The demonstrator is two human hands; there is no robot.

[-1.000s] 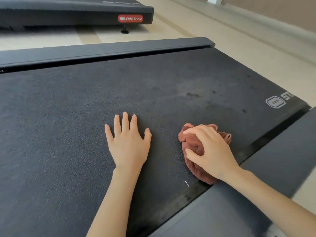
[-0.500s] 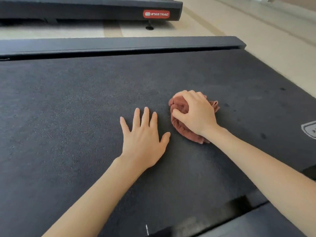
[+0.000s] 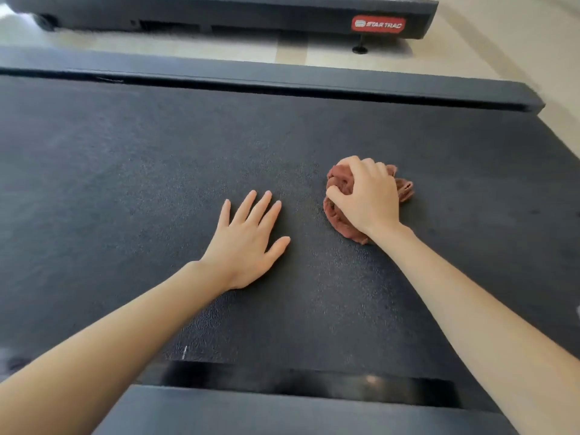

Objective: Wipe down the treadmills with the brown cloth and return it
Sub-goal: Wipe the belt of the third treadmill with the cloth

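From the head cam, my right hand (image 3: 367,196) is curled over the wadded brown cloth (image 3: 339,181), pressing it onto the treadmill belt (image 3: 150,171) right of centre, and my left hand (image 3: 248,243) lies flat near it on the left, fingers spread, holding nothing. Worry here: the cloth's so balled up that only a small patch touches, so I could skip strips near the far side rail (image 3: 282,78), and leaning on that left palm might make the belt slip.
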